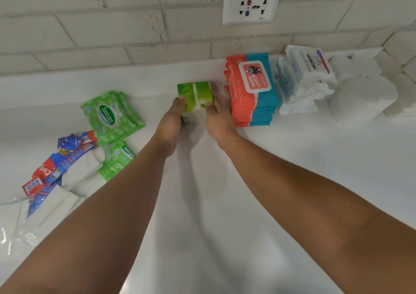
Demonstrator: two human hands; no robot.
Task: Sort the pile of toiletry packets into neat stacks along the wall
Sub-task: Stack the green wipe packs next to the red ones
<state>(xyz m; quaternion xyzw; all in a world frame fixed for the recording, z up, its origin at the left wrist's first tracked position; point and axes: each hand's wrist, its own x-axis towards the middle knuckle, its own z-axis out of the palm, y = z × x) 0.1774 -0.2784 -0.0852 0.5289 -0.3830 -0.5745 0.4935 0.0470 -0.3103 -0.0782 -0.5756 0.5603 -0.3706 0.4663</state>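
While both arms reach over the white worktop (292, 170) toward the brick wall (101, 34), the items lie as follows.

Loose pile, left edge: red-and-blue toothpaste sachets (53, 170) overlap white packets (83, 170) in no order.

Green Sanicare packets: one (111, 117) lies flat just behind the pile; a second (119, 158) lies tilted against the white packets.

Left hand (171, 125): fingers curled onto the left side of a small stack of green packets (195, 95), gripping it.

Stack of green packets: held between both hands at mid-worktop, near the back edge, just left of the red-and-blue stack. Whether it rests on the surface cannot be determined.

Right hand (219, 120): pressed closed against the right side of the same green stack.

Red-and-blue wipes stack (252, 91): several packs piled flat near the wall; top pack labelled "Wipes".

White packets stack (304, 79): piled just right of the wipes stack, touching it; somewhat uneven.

White rolls (360, 95): grouped at the back right corner of the worktop.

Wall socket (252, 4): mounted on the brick wall above the wipes stack.
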